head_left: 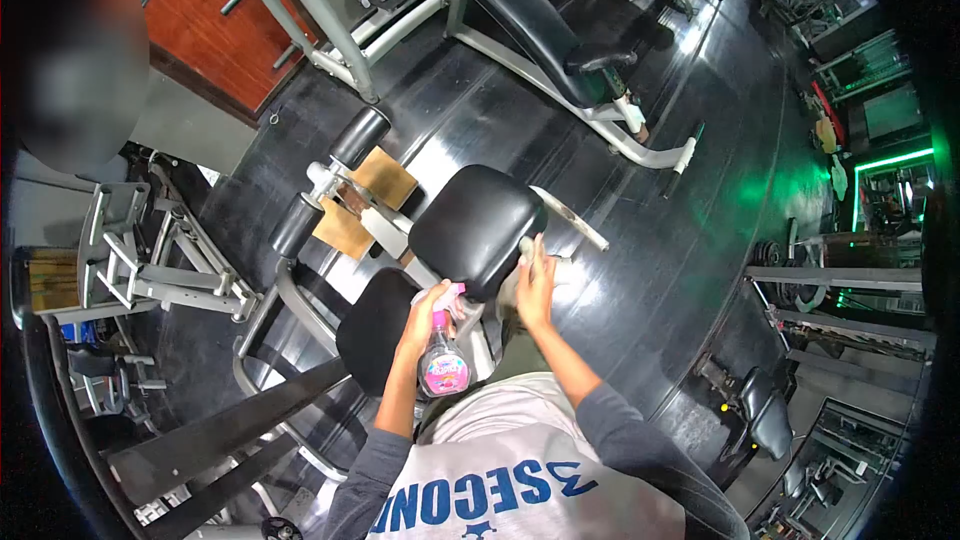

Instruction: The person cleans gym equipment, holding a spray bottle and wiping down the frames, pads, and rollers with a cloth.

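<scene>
My left hand [428,318] is closed around the neck of a clear spray bottle [445,368] with a pink-and-white trigger head and a pink label. The bottle is upright, just in front of my shirt. My right hand [536,288] is at the right edge of a black padded seat [478,225], its fingers closed on what looks like a small pale cloth [526,249] against the side of the pad. Most of that cloth is hidden by my fingers. A second black pad [378,330] lies left of the bottle, partly covered by my left forearm.
Black foam rollers [360,136] on a metal frame are beyond the seat. A long black bench [520,20] stands farther back. Dark metal beams [230,425] cross the lower left. Weight racks and a green-lit mirror frame line the right side.
</scene>
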`<state>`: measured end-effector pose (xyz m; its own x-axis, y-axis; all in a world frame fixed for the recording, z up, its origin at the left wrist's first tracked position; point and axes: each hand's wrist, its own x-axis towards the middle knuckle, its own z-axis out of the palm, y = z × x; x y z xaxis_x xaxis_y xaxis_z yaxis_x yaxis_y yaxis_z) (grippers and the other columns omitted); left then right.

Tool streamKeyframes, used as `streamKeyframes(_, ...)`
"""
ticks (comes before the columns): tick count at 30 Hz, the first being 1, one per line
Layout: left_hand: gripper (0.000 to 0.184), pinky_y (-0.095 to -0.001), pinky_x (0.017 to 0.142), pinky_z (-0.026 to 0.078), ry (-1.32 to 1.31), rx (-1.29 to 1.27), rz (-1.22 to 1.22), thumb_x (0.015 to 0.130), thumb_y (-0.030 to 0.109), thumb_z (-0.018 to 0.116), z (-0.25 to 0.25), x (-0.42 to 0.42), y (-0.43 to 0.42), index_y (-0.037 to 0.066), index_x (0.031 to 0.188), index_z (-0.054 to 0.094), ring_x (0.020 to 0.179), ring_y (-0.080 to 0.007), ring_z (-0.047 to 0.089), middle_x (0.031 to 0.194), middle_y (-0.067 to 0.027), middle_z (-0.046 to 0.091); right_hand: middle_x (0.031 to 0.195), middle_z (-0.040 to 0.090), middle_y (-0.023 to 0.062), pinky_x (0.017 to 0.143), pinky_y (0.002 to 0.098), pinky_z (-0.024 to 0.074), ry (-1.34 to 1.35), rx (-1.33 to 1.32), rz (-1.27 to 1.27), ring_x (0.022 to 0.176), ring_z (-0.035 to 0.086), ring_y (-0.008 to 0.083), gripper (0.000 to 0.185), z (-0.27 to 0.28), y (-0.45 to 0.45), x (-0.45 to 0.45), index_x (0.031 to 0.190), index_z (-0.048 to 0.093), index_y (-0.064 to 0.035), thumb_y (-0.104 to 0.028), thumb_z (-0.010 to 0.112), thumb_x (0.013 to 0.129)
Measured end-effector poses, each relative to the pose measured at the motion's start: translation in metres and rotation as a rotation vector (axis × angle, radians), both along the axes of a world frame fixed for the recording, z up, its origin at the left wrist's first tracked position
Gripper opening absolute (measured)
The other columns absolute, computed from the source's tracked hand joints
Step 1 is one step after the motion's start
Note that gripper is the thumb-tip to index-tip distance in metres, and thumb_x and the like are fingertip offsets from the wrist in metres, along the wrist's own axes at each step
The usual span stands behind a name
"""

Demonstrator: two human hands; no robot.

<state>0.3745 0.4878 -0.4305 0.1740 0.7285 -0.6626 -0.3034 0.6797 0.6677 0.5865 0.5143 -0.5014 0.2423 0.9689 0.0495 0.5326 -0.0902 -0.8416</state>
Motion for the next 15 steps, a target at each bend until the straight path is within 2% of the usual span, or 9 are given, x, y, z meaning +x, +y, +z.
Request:
streamKeyframes(1,0.043,-0.0277,0.042,0.047,-0.009,0.013,0.001,0.098,0.044,0.05,-0.002,-0.008,-0.011,0.003,0.095,0.063,0.046,-0.0159,0.057,0.071,-0.0099,0.065,0.117,0.049,0.0231,0.095,0.0392,0.0428,0.059,-0.152,-0.059,0.101,0.054,0.0344,0.056,0.002,0.007,0.002,0.154,0.032,-0.0119,-0.017,0.05,0.101)
streamKeyframes(3,0.043,-0.0276,0.042,0.047,-0.011,0.048,0.021,0.098,0.044,0.05,-0.004,-0.022,-0.028,0.003,0.095,0.063,0.046,-0.0159,0.057,0.071,-0.0098,0.065,0.114,0.05,0.0218,0.095,0.0392,0.0431,-0.01,-0.013,-0.115,0.1,0.054,0.0335,0.054,-0.006,0.008,-0.007,0.152,0.035,-0.0117,-0.02,0.05,0.101)
streamKeyframes(4,0.049,-0.0291,0.04,0.047,0.001,0.077,0.066,0.095,0.048,0.051,-0.004,-0.024,-0.033,0.003,0.081,0.064,0.042,-0.0189,0.057,0.068,-0.0122,0.065,0.113,0.05,0.0214,0.094,0.0396,0.0431,-0.038,0.007,-0.131,0.099,0.054,0.0334,0.054,-0.008,0.002,-0.016,0.152,0.036,-0.0113,-0.022,0.05,0.101)
streamKeyframes(6,0.049,-0.0289,0.04,0.047,-0.001,0.117,0.079,0.095,0.048,0.051,-0.009,-0.032,-0.039,0.003,0.081,0.064,0.042,-0.0191,0.057,0.068,-0.0122,0.065,0.111,0.051,0.021,0.095,0.0406,0.0427,-0.043,-0.04,-0.093,0.101,0.054,0.0341,0.055,0.001,-0.024,-0.035,0.152,0.036,-0.0111,-0.028,0.048,0.102)
streamKeyframes(9,0.048,-0.0292,0.04,0.047,-0.008,0.146,0.116,0.095,0.047,0.052,-0.021,-0.037,-0.049,0.003,0.082,0.065,0.042,-0.0195,0.057,0.068,-0.0122,0.064,0.118,0.051,0.0237,0.103,0.0419,0.0386,-0.053,0.049,0.096,0.114,0.05,0.0372,0.056,0.002,-0.068,-0.054,0.153,0.035,-0.012,-0.024,0.052,0.1)
streamKeyframes(12,0.045,-0.0275,0.039,0.046,-0.025,0.149,0.136,0.097,0.045,0.052,-0.024,-0.038,-0.054,0.003,0.084,0.065,0.041,-0.0172,0.057,0.067,-0.0094,0.065,0.125,0.05,0.0253,0.105,0.0424,0.0371,-0.035,-0.059,0.143,0.118,0.047,0.0381,0.057,0.007,-0.076,-0.053,0.152,0.037,-0.0123,-0.021,0.055,0.099)
streamKeyframes(13,0.045,-0.0276,0.04,0.046,-0.019,0.128,0.176,0.096,0.046,0.053,-0.025,-0.036,-0.055,0.004,0.082,0.065,0.041,-0.017,0.057,0.066,-0.0093,0.065,0.128,0.049,0.0244,0.104,0.0423,0.0376,-0.056,0.062,0.146,0.117,0.048,0.0372,0.055,0.007,-0.066,-0.05,0.15,0.041,-0.0133,-0.019,0.056,0.098)
streamKeyframes(15,0.046,-0.0277,0.04,0.046,-0.013,0.102,0.223,0.096,0.046,0.053,-0.029,-0.036,-0.056,0.005,0.08,0.065,0.042,-0.0168,0.057,0.065,-0.0092,0.065,0.125,0.049,0.0214,0.104,0.0403,0.038,0.111,-0.057,0.059,0.115,0.048,0.0344,0.053,0.007,-0.053,-0.044,0.149,0.043,-0.0141,-0.018,0.056,0.098)
